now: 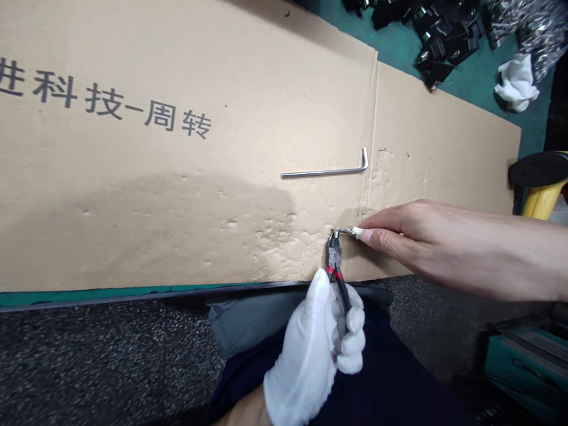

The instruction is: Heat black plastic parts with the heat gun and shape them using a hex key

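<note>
My left hand, in a white glove, is wrapped round the handles of small pliers with black and red grips. The jaws point away from my body, above the cardboard's front edge. At their tips is a thin bent metal piece with a whitish end. Whether the jaws grip it or only touch it I cannot tell. My bare right hand comes in from the right and pinches the whitish end between thumb and fingers. Beyond both hands, a long L-shaped hex key lies on the cardboard.
A printed cardboard sheet covers much of the green tabletop. At the back right lie black parts, bagged metal pieces and a crumpled white cloth. A yellow and black object stands at the right edge.
</note>
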### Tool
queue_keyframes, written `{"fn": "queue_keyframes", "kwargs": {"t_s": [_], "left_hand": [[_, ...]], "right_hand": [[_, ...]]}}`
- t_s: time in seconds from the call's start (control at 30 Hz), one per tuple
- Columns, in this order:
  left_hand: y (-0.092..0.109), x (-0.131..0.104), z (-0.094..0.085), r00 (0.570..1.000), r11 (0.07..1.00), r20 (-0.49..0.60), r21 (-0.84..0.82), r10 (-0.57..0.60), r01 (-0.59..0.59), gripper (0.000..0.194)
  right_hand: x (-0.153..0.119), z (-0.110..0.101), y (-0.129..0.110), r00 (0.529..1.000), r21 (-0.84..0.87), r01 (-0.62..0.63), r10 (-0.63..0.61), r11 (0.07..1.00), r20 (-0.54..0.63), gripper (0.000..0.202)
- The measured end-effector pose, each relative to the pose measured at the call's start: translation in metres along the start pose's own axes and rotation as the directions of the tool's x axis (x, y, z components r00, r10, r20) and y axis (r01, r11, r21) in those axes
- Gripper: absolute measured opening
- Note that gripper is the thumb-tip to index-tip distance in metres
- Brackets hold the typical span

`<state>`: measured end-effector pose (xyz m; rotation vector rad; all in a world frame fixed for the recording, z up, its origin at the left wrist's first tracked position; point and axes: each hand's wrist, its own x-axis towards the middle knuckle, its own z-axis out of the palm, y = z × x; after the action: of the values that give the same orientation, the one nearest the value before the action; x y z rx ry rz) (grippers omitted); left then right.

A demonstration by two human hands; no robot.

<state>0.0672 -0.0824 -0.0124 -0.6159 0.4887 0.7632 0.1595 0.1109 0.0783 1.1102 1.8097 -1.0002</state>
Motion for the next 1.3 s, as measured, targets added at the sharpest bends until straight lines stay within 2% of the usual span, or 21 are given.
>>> {"fn": "queue_keyframes", "kwargs": {"t_s": [0.37, 1.3], "left_hand": [[-0.001, -0.003, 0.0027, 1.0, 1.0, -0.022, 0.014, -0.003, 0.003, 0.062], [-0.0016, 0.0017, -0.0046, 1.0, 1.0, 0.013, 0.029, -0.012, 0.012, 0.063]], "right_hand": [[-0.0031, -0.0018, -0.0033, 0.999, 0.022, 0.024, -0.023, 0.999, -0.022, 0.04], [0.0011, 0.0005, -0.0005, 0.999, 0.043, 0.03, -0.029, 0.999, -0.039, 0.044]]}}
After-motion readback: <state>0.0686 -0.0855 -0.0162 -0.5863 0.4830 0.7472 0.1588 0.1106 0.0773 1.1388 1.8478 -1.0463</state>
